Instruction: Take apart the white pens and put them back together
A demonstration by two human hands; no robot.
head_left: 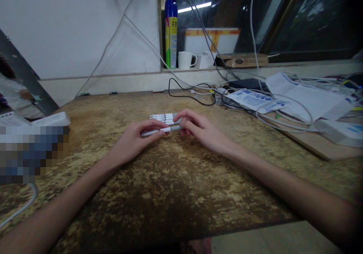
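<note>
Gripping one white pen [159, 131], both hands partly hide the pen row [163, 117].

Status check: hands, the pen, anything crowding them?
Left hand and right hand both pinching one white pen. More pens lie just behind. Cables farther back.

Home workspace: worn tabletop [170, 193] beside a window sill (spray can [171, 33], mugs [185, 59]), loose cables [198, 95], papers [306, 95].
</note>
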